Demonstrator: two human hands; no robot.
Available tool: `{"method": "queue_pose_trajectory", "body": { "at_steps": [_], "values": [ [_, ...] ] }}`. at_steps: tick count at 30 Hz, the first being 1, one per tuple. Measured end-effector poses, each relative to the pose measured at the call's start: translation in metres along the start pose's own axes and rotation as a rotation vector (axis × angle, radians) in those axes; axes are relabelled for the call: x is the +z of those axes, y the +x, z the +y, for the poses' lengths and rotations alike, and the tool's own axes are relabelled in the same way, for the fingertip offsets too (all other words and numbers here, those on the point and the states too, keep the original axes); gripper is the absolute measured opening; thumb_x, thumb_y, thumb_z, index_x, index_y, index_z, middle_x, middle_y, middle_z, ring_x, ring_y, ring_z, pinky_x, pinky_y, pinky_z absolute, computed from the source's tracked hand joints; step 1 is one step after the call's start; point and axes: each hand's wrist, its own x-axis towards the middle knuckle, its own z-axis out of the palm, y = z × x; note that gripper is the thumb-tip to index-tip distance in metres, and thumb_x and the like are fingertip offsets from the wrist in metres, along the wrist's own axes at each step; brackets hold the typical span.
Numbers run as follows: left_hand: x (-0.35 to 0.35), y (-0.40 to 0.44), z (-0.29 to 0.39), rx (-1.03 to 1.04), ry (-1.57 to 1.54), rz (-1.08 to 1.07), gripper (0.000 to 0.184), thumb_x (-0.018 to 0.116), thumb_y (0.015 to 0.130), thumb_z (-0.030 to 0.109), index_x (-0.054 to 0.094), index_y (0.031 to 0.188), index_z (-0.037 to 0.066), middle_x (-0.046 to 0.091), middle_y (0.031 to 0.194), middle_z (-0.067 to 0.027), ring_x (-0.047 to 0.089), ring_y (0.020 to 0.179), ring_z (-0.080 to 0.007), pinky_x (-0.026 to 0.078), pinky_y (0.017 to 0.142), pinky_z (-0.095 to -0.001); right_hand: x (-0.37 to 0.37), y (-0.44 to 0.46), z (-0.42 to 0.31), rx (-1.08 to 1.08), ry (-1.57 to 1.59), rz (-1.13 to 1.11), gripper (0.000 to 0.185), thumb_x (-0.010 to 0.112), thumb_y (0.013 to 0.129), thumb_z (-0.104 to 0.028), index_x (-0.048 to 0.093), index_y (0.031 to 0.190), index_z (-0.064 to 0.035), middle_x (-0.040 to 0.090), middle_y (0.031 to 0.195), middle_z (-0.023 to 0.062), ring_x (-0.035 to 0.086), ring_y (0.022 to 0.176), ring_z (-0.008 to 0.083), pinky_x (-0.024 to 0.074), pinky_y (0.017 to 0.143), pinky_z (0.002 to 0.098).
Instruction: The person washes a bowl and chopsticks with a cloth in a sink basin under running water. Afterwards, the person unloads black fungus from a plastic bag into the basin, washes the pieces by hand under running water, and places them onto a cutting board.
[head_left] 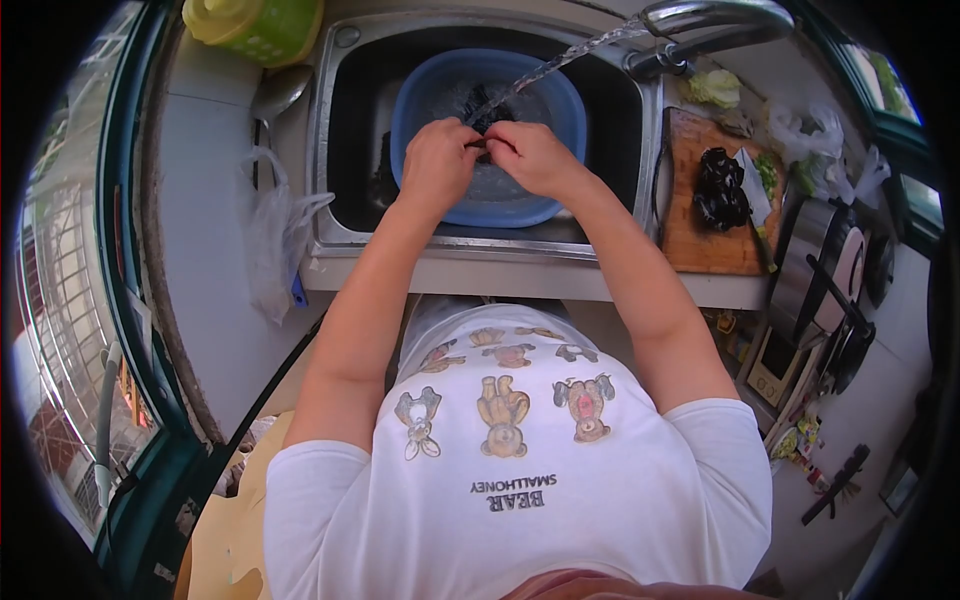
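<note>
A blue basin [575, 95] stands in the metal sink [345, 100] with water in it. Over its middle, my left hand [437, 163] and my right hand [537, 160] meet, fingertips pinched on a small dark brown piece [481, 143]. Its exact kind is too small to make out. Just beyond the fingers, a dark clump [490, 103] lies in the basin's water. A stream of water [570, 57] runs from the faucet [715, 30] down onto this clump, close to both hands.
Right of the sink, a wooden cutting board [690, 245] holds a black plastic bag [721, 188], a knife [755, 190] and chopped greens [767, 172]. On the left are a ladle [281, 92], a clear plastic bag [270, 240] and a yellow-green container [265, 30].
</note>
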Motion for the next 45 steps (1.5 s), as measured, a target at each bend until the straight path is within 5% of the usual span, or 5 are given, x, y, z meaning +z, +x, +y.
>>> {"method": "queue_pose_trajectory", "body": {
  "at_steps": [14, 26, 30, 33, 45],
  "values": [
    [-0.005, 0.009, -0.012, -0.22, -0.269, -0.025, 0.016, 0.064, 0.073, 0.006, 0.066, 0.089, 0.004, 0.058, 0.077, -0.0061, 0.057, 0.07, -0.0177, 0.044, 0.064, -0.0261, 0.01, 0.027, 0.019, 0.275, 0.303, 0.252, 0.012, 0.053, 0.077, -0.012, 0.059, 0.077, -0.002, 0.057, 0.061, 0.0096, 0.057, 0.059, 0.0141, 0.0447, 0.054, 0.0298],
    [0.05, 0.036, -0.037, -0.622, -0.709, 0.093, 0.025, 0.051, 0.086, 0.021, 0.062, 0.093, -0.001, 0.063, 0.077, -0.011, 0.059, 0.072, -0.0167, 0.044, 0.067, -0.0285, 0.019, 0.035, 0.028, 0.161, -0.004, 0.314, 0.028, 0.046, 0.087, -0.029, 0.058, 0.091, -0.0034, 0.061, 0.073, 0.0167, 0.059, 0.072, 0.0358, 0.0458, 0.067, 0.0408],
    [0.062, 0.036, -0.036, -0.723, -0.827, 0.101, 0.025, 0.048, 0.088, 0.02, 0.06, 0.087, -0.002, 0.061, 0.075, -0.0087, 0.057, 0.073, -0.0146, 0.043, 0.067, -0.0284, 0.025, 0.026, 0.012, 0.501, 0.22, 0.084, 0.028, 0.044, 0.088, -0.028, 0.057, 0.09, -0.0035, 0.06, 0.079, 0.0209, 0.057, 0.079, 0.0385, 0.0446, 0.069, 0.041],
    [0.062, 0.031, -0.037, -0.722, -0.869, 0.081, 0.024, 0.048, 0.089, 0.019, 0.059, 0.085, -0.002, 0.059, 0.076, -0.0079, 0.054, 0.073, -0.0129, 0.043, 0.067, -0.0282, 0.036, 0.022, 0.033, 0.289, -0.058, 0.274, 0.026, 0.045, 0.088, -0.026, 0.058, 0.091, -0.004, 0.06, 0.081, 0.0215, 0.059, 0.08, 0.0358, 0.0448, 0.069, 0.0399],
    [0.056, 0.005, -0.039, -0.833, -0.922, 0.108, 0.023, 0.045, 0.09, 0.021, 0.058, 0.095, 0.001, 0.058, 0.078, -0.0037, 0.051, 0.067, -0.0112, 0.041, 0.06, -0.0263, 0.049, 0.03, 0.025, 0.587, 0.691, 0.112, 0.019, 0.056, 0.085, -0.022, 0.061, 0.09, -0.0044, 0.062, 0.084, 0.0073, 0.058, 0.074, 0.0144, 0.0467, 0.066, 0.0289]
  ]
}}
